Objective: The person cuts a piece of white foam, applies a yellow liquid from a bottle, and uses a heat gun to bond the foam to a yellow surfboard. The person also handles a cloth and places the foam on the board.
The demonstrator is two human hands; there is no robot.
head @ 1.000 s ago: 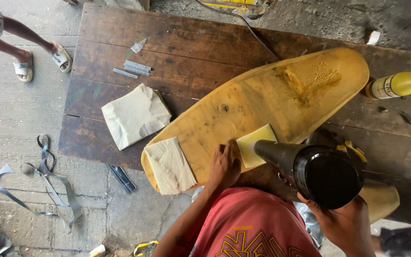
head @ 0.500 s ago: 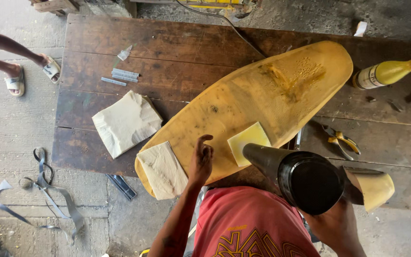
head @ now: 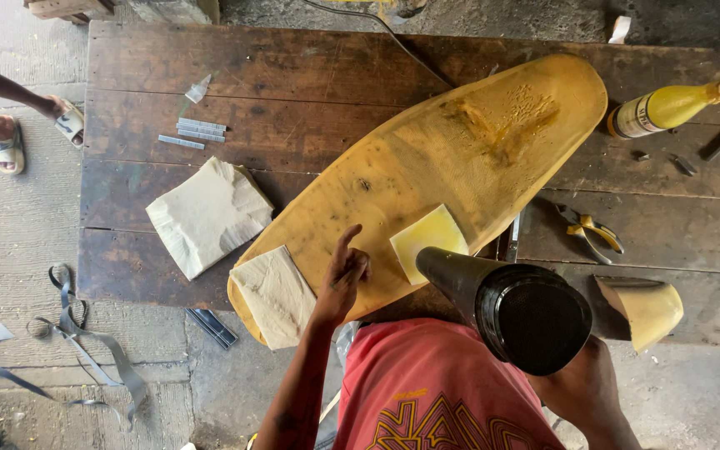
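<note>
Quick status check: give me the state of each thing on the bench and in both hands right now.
left hand: on the board, index finger raised, holding nothing
right hand: gripping the black heat gun, nozzle aimed at the yellow patch
yellow board: flat across the bench, surface blotchy
yellow bottle: lying on its side, stoppered
pliers: lying unused

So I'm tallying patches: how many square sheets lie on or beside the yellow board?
3: a small yellow square patch mid-board, a pale cloth sheet over its near end, and a larger pale sheet on the bench.
</note>
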